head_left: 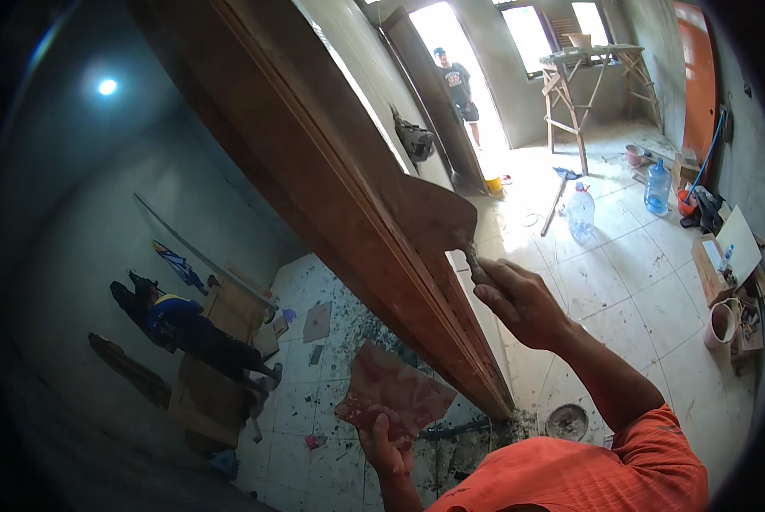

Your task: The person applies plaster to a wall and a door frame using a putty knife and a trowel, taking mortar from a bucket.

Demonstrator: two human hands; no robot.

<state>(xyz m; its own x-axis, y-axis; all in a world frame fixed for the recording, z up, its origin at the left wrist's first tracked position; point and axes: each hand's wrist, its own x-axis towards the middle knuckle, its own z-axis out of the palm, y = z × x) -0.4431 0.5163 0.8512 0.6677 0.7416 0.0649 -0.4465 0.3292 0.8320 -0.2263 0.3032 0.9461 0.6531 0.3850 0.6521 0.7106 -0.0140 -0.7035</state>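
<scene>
My right hand (526,305) is closed round the handle of a pointed trowel (438,215). Its broad blade lies against or very near the edge of a brown wooden door frame (314,183), where the frame meets the pale wall; exact contact I cannot tell. Lower down, my left hand (388,450) grips a jagged reddish-brown flat piece, like a broken tile (398,391), with the thumb on top. Pale smears mark its face. It is held below and to the left of the frame's lower part.
Dark crumbs litter the tiled floor (335,418). A round dish (567,421) sits by the frame's foot. To the right stand water bottles (657,188), a bucket (720,324) and a wooden trestle (574,98). A person (456,81) stands in the far doorway. Clothes (182,320) and cardboard line the left wall.
</scene>
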